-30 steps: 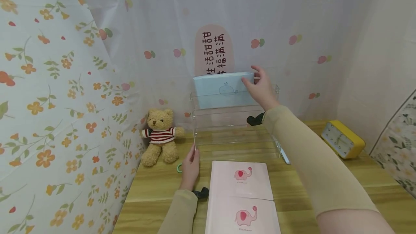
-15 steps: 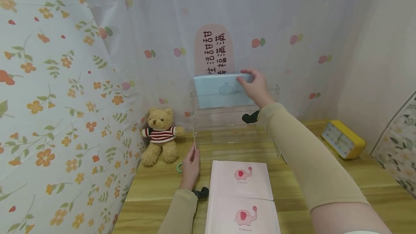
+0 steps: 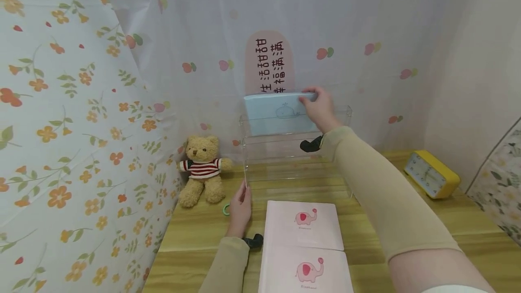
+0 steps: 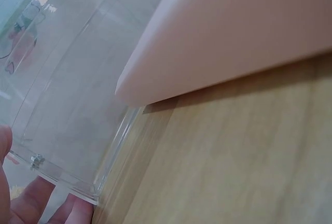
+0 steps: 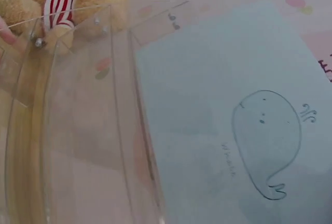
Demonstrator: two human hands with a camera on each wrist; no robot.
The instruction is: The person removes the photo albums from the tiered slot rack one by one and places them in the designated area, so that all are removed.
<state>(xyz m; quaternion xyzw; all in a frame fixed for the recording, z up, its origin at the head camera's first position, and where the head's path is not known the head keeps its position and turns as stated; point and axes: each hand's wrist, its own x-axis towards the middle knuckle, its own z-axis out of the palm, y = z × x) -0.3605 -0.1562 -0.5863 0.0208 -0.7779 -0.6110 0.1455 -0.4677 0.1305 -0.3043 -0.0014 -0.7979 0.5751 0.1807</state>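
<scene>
A light blue notebook (image 3: 266, 114) with a whale drawing stands in the top tier of a clear acrylic rack (image 3: 293, 179). My right hand (image 3: 319, 108) pinches the notebook's upper right edge, thumb in front and fingers over the top. The right wrist view shows the whale cover (image 5: 207, 105) close up, leaning behind the tier's clear front. Low on the rack's left side, my left hand (image 3: 240, 209) grips the side panel, with fingers (image 4: 33, 200) and thumb on either side of its clear edge. Two pink elephant notebooks (image 3: 303, 234) lie before the rack.
A teddy bear (image 3: 202, 171) in a striped sweater sits left of the rack, with a small green ring (image 3: 225, 210) near it. A yellow clock (image 3: 433, 173) stands at the right. Patterned curtains (image 3: 203, 21) hang behind the wooden table (image 3: 390, 238).
My right hand has moved slightly left and its fingers have closed on the notebook's top edge. The left hand and the rack have stayed in place.
</scene>
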